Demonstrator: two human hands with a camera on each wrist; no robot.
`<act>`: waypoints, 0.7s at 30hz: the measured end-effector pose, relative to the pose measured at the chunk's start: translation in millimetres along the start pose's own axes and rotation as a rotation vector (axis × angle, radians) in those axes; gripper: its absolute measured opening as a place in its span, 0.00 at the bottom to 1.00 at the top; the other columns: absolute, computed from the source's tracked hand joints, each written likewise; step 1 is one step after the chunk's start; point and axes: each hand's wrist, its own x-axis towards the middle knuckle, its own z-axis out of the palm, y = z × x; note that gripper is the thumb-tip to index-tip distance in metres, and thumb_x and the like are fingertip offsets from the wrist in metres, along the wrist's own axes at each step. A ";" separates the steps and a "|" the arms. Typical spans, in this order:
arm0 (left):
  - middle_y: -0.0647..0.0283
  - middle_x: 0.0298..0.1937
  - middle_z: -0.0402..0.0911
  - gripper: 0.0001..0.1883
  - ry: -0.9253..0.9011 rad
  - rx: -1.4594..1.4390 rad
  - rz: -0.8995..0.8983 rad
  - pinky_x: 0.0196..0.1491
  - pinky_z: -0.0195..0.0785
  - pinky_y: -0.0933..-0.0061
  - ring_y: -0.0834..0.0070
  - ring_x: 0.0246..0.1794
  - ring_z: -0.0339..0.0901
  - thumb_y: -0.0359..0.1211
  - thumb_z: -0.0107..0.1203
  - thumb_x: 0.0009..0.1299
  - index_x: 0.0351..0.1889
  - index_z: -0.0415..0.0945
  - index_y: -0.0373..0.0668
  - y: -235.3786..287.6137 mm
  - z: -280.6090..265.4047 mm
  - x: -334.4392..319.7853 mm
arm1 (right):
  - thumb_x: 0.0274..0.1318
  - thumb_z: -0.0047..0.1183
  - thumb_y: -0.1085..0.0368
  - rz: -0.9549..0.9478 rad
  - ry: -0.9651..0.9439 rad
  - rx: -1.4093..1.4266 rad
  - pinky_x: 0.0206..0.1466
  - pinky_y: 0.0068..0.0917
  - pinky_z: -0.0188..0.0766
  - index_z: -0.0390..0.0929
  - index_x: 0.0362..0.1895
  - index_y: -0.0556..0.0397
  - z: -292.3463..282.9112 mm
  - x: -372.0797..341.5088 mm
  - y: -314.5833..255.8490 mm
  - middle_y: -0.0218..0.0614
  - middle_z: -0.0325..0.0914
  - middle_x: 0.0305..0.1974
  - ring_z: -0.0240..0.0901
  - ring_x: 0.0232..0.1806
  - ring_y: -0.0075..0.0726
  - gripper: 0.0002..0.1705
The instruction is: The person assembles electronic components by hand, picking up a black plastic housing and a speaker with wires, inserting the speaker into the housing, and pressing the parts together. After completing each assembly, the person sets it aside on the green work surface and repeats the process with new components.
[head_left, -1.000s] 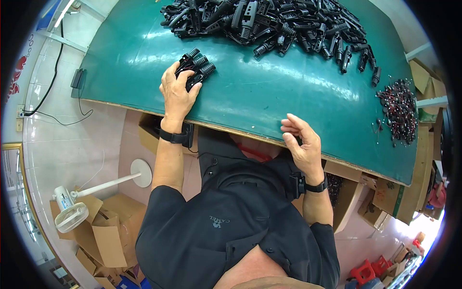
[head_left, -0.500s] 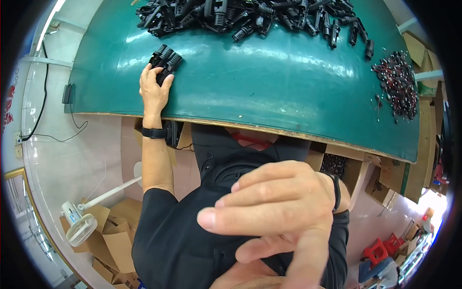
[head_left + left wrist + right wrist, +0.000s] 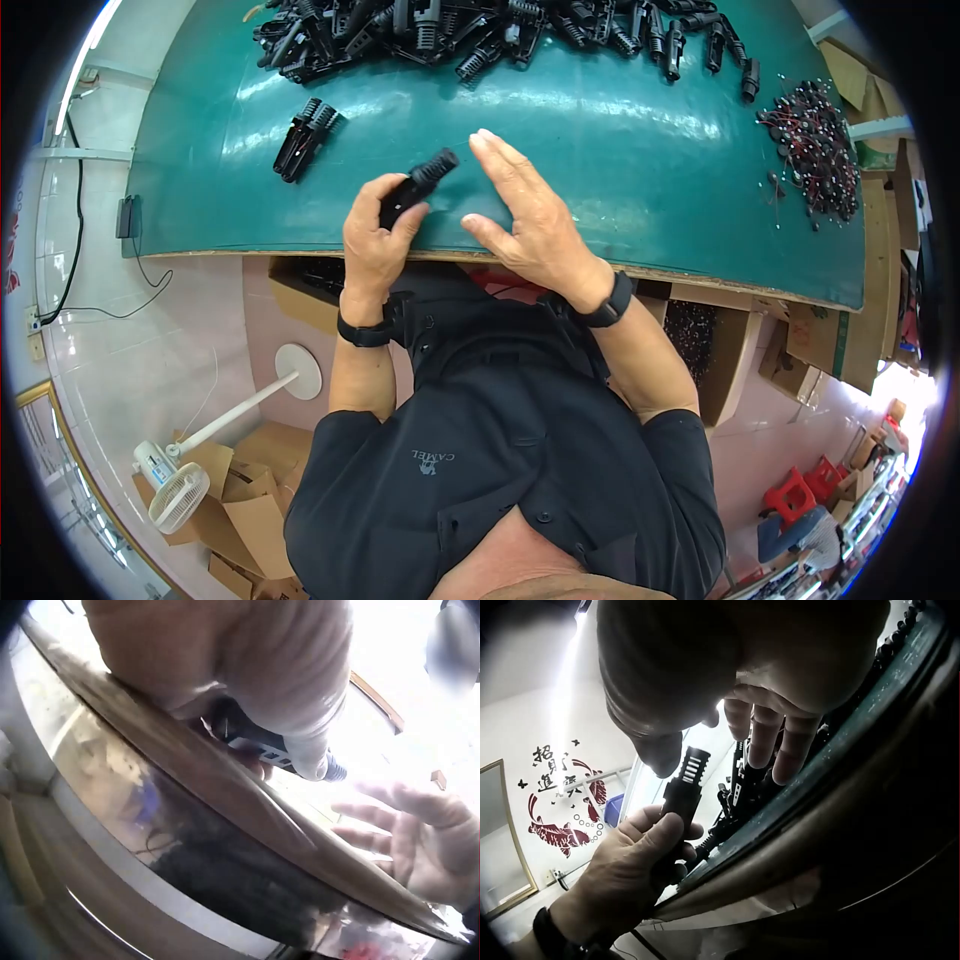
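My left hand [image 3: 376, 235] grips a black plastic housing [image 3: 430, 173] with a ribbed, spring-like end, held near the table's front edge. In the right wrist view the thumb presses along the housing [image 3: 684, 791] and its slotted end points up. My right hand [image 3: 532, 218] is just to the right of it, fingers extended and thumb apart, with nothing in its grasp. A small group of similar black housings [image 3: 305, 140] lies on the green table [image 3: 560, 150], farther left of the left hand.
A large heap of black housings [image 3: 400, 30] spreads along the far side of the table. On the right lies a pile of small wired parts [image 3: 815, 150]. Cardboard boxes [image 3: 735, 350] stand under the front edge, and a white fan [image 3: 180, 495] is at lower left.
The left hand has left the group of housings and come right and nearer with one housing. The right hand swung up close to the head camera, then came over the table beside the left.
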 end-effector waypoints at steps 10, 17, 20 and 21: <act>0.55 0.48 0.87 0.22 -0.112 -0.008 0.110 0.49 0.78 0.65 0.60 0.46 0.86 0.32 0.75 0.67 0.57 0.81 0.39 4.8 13.0 -4.6 | 0.61 0.69 0.68 0.054 -0.026 0.128 0.75 0.41 0.72 0.66 0.81 0.54 9.4 -10.8 11.6 0.52 0.68 0.78 0.70 0.77 0.56 0.45; 0.54 0.48 0.87 0.22 -0.123 -0.011 0.114 0.50 0.78 0.65 0.60 0.46 0.86 0.32 0.75 0.67 0.57 0.81 0.38 1.4 13.0 -4.0 | 0.64 0.69 0.66 0.132 -0.067 0.223 0.73 0.39 0.74 0.67 0.82 0.49 8.9 -10.4 16.3 0.48 0.69 0.79 0.75 0.73 0.47 0.43; 0.54 0.49 0.87 0.22 -0.120 -0.038 0.112 0.50 0.78 0.65 0.60 0.47 0.86 0.32 0.75 0.67 0.57 0.81 0.38 4.0 12.6 -4.1 | 0.65 0.68 0.65 0.179 -0.092 0.281 0.72 0.38 0.75 0.66 0.82 0.47 5.9 -8.5 14.9 0.46 0.69 0.78 0.76 0.71 0.44 0.43; 0.54 0.49 0.87 0.22 -0.114 -0.042 0.108 0.50 0.78 0.65 0.59 0.47 0.86 0.32 0.75 0.67 0.56 0.81 0.38 4.4 13.2 -3.9 | 0.65 0.69 0.65 0.217 -0.077 0.336 0.72 0.39 0.75 0.68 0.81 0.48 4.6 -7.4 13.1 0.47 0.70 0.78 0.77 0.70 0.45 0.42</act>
